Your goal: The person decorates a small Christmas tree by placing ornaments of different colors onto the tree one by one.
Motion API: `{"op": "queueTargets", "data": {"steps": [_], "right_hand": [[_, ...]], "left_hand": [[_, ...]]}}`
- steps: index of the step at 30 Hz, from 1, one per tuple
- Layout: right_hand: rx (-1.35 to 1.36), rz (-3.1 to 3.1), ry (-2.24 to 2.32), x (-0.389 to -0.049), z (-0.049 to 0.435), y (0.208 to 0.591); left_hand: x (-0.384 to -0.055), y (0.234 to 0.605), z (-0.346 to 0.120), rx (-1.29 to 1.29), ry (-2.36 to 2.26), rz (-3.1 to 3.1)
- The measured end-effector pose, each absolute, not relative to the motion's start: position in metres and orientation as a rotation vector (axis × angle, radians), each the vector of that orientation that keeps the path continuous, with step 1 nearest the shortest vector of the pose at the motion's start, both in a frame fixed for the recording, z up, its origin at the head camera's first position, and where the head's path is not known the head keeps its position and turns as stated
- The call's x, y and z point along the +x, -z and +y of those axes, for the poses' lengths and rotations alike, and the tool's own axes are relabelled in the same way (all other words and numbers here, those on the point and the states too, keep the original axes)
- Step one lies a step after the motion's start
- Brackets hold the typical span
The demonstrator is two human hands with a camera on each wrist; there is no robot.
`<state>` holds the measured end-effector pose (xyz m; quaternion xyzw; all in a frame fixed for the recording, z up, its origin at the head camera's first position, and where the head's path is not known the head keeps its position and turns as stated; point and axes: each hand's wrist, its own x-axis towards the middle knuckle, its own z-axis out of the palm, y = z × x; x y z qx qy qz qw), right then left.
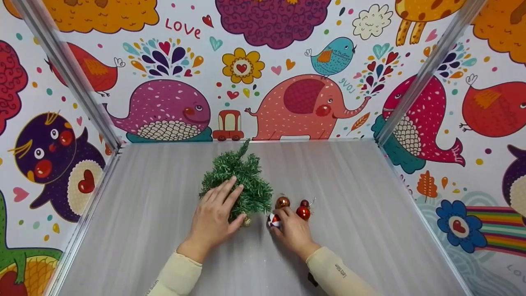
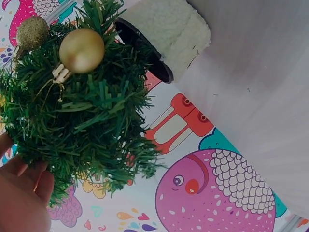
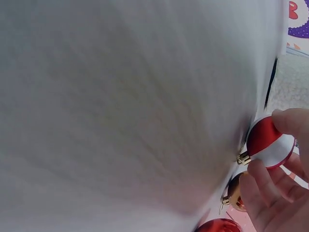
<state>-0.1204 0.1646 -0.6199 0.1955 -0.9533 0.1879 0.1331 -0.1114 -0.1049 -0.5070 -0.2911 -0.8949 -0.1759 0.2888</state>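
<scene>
The grip of the right hand (image 1: 294, 230) is closed on a red-and-white striped bauble (image 3: 270, 140), with the thumb at one side and the fingers at the other. The relation that seems to matter most is sideways: the artificial Christmas tree (image 1: 248, 185) is to the left of this bauble, near to it, with a small gap between them. The right hand is the nearer one to the bauble. The left hand (image 1: 214, 216) is at the tree itself, its fingers extended on the green branches, not gripping around them.

The bauble is round, so it has no long axis; its gold cap and loop point away from the palm, towards the table (image 1: 156, 176). Whether it touches the table, one cannot tell. The tree stands upright on its pale fuzzy pot (image 2: 166, 34), so its long axis is vertical and its tip points up. A shiny gold bauble (image 2: 82, 50) is at its branches. Just beyond the right hand lies a copper bauble (image 1: 282, 201).
</scene>
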Motion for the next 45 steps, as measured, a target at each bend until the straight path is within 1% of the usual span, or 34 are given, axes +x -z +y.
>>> {"op": "queueTargets", "data": {"steps": [45], "right_hand": [[0.564, -2.791, -0.504, -0.1236, 0.1653, 0.6162]], "left_hand": [[-0.1134, 0.5003, -0.1107, -0.812, 0.411, -2.369]]}}
